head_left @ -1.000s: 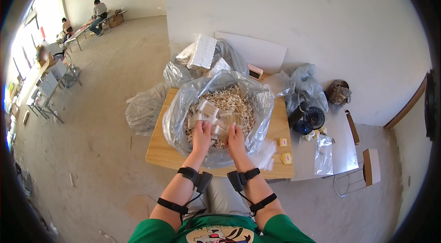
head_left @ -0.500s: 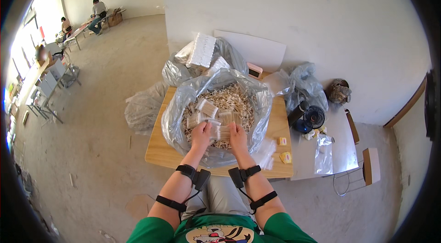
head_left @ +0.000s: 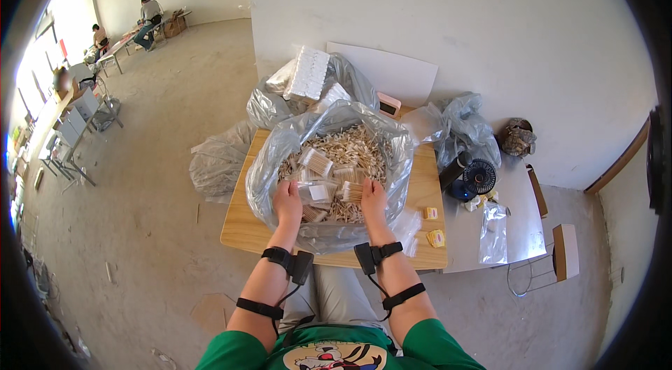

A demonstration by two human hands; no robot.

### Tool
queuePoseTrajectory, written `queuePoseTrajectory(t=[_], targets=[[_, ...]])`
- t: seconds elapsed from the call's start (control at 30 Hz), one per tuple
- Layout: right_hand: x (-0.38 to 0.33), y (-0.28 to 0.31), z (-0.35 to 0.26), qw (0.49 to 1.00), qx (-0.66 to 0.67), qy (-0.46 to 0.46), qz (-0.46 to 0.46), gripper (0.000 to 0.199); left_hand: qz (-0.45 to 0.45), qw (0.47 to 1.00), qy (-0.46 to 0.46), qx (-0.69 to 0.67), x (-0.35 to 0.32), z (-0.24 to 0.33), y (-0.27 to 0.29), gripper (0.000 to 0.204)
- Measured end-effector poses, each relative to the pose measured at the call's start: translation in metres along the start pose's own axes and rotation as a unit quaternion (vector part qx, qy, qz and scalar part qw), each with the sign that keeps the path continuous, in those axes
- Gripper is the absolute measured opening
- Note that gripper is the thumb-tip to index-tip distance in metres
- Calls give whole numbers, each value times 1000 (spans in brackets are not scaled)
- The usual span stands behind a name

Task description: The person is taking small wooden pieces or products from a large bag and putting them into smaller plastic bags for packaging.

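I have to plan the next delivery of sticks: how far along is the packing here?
Done: a few filled clear packets lie on the heap. In hand: the left hand and right hand hold another small packet over the big plastic bag. Left: the loose wooden sticks filling most of that bag.

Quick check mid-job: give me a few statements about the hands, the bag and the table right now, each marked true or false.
1. Both hands are inside the big clear plastic bag. True.
2. The left hand and right hand touch small clear packets of sticks. True.
3. The bag lies on the floor. False: it sits on the wooden table.
4. A small black fan stands to the person's left. False: it is to their right.
5. The bag is empty. False: it holds pale sticks.
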State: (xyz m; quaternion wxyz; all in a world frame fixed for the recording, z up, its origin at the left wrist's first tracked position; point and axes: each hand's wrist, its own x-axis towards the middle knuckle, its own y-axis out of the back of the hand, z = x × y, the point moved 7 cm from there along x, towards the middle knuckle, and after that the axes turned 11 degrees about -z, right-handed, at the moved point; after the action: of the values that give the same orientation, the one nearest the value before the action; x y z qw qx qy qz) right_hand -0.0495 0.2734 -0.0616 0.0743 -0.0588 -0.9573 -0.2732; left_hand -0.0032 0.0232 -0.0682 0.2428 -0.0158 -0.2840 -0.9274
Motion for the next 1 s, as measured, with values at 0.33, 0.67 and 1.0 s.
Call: queuePoseTrajectory(t=[0.33,0.67,1.0], targets=[[-16,-8,-28,993,-8,109,-54,20,-30,985,-150,-75,-15,70,11,22],[-39,-33,-17,986,37,79,-140,34,91,986,-112,-82,-17,50,44,26],[-65,-31,-51,929,-187,280,-156,14,77,988,-86,-100,-29,25,46,24]])
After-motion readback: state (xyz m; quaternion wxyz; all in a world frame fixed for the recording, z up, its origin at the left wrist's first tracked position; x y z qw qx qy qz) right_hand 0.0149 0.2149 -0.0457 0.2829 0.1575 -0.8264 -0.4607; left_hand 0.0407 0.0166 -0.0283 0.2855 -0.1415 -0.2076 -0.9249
